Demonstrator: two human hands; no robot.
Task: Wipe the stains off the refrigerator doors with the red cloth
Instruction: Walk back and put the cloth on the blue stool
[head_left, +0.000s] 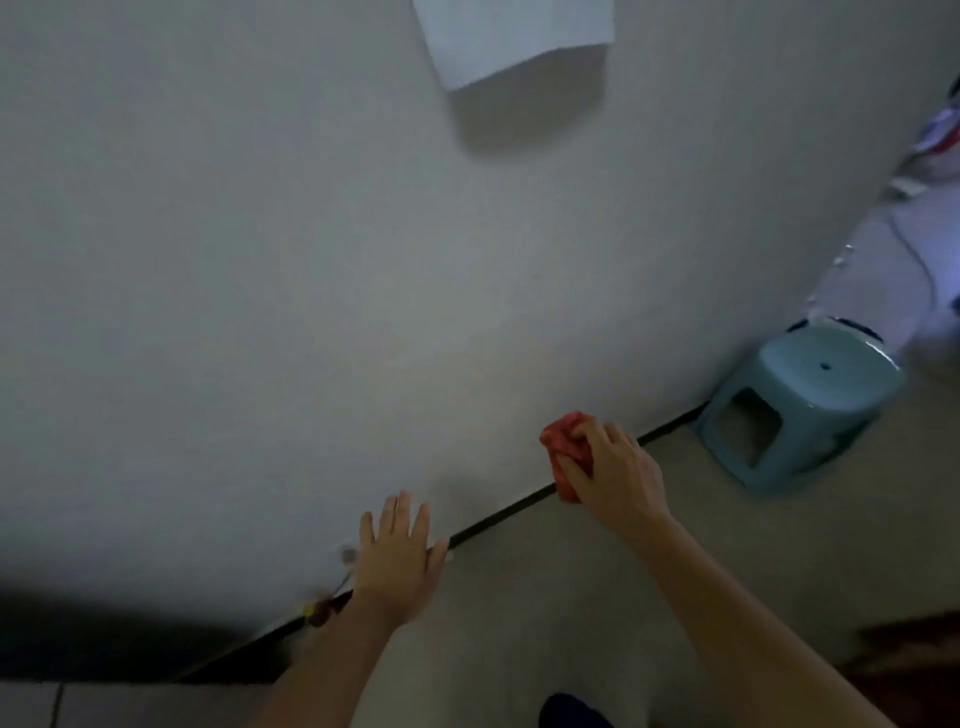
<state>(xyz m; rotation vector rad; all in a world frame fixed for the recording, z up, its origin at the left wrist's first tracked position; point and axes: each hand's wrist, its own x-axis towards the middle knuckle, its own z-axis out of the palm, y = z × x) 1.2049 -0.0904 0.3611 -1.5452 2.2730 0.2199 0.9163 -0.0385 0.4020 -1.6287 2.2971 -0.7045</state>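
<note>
Right hand (618, 475) around red cloth (563, 447)

Red cloth (563, 457) bunched into a wad, pressed against the white refrigerator door (311, 291) just above its bottom edge, toward the right.

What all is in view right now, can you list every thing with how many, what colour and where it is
Refrigerator door: one, white, fills most of the view.
Paper sheet: one, white, stuck high on the door, lower edge lifting off.
Red cloth: one, bunched, pressed on the door near its bottom edge.
Stool: one, pale blue plastic, on the floor to the right.
Floor: beige, lower right.
Pale objects at the far right edge: too blurred to name.
Small dark and yellow thing: one, at the door's bottom edge, unclear.
Left hand: open, flat on the door.
Right hand: gripping the cloth.
</note>
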